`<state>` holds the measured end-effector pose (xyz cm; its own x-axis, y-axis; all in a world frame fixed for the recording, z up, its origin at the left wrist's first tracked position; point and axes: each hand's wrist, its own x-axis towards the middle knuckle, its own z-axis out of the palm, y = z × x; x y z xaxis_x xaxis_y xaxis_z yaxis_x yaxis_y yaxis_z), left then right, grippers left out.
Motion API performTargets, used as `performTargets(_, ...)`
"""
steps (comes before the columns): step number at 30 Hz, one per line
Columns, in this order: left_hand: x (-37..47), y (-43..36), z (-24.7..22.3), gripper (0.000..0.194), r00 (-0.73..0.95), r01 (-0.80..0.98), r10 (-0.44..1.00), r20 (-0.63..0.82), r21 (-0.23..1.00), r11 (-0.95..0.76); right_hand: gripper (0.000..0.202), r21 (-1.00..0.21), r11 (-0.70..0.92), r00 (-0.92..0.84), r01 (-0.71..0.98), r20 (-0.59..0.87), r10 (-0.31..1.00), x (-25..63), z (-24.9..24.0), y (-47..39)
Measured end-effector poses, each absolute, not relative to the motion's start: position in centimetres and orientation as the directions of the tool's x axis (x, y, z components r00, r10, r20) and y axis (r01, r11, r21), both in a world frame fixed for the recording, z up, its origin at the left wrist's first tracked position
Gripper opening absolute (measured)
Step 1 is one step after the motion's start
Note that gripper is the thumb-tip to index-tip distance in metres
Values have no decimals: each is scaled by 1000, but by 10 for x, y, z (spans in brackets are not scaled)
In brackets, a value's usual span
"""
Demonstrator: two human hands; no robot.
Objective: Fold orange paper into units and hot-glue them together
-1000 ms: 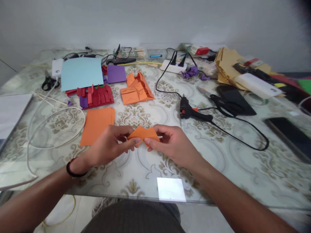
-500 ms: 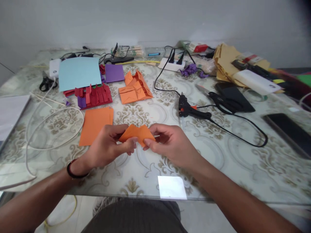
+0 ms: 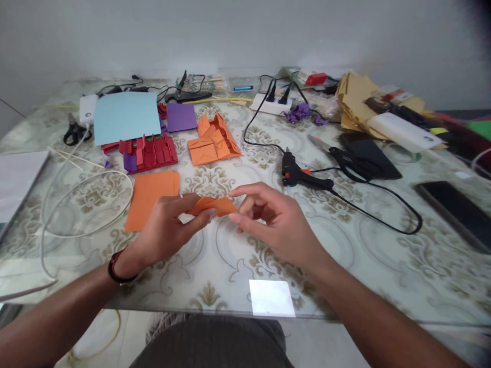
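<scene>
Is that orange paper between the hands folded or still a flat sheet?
Folded. The orange paper shows creases and layered flaps, pinched by the left hand; the right hand is open beside it.

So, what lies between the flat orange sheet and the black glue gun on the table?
In the head view, only bare patterned tabletop lies between the flat orange sheet and the glue gun.
</scene>
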<state>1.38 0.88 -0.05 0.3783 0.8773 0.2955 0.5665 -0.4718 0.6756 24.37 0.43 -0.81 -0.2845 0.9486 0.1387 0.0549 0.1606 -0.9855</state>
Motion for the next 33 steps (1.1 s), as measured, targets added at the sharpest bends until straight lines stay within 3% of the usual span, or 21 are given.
performTargets(3,15,6,-4,10,448,560,816,365,597,-574,11,-966,233,-295,109,192,936,239,-8,-1)
performTargets(6,16,5,-1,10,495,509,799,342,631,-586,3,-945,290,-283,152,239,929,238,-8,-2)
performTargets(10,15,4,6,26,521,466,822,230,730,-499,11,-888,396,-289,232,326,900,240,-7,-2)
performTargets(13,13,5,5,26,459,463,866,196,779,-422,17,-855,440,-291,274,363,885,241,-7,-2)
performTargets(19,9,7,-3,31,413,422,901,133,849,-319,19,-856,432,-332,282,336,881,245,-9,0)
performTargets(24,11,6,-3,33,458,376,879,136,866,-330,17,-864,452,-413,223,336,846,243,-10,1)
performTargets(29,6,12,1,30,490,308,828,272,835,-456,13,-907,398,-396,136,319,861,246,-9,3)
performTargets(33,-3,19,11,36,590,230,689,422,730,-644,18,-968,251,-411,-1,230,882,251,-9,6)
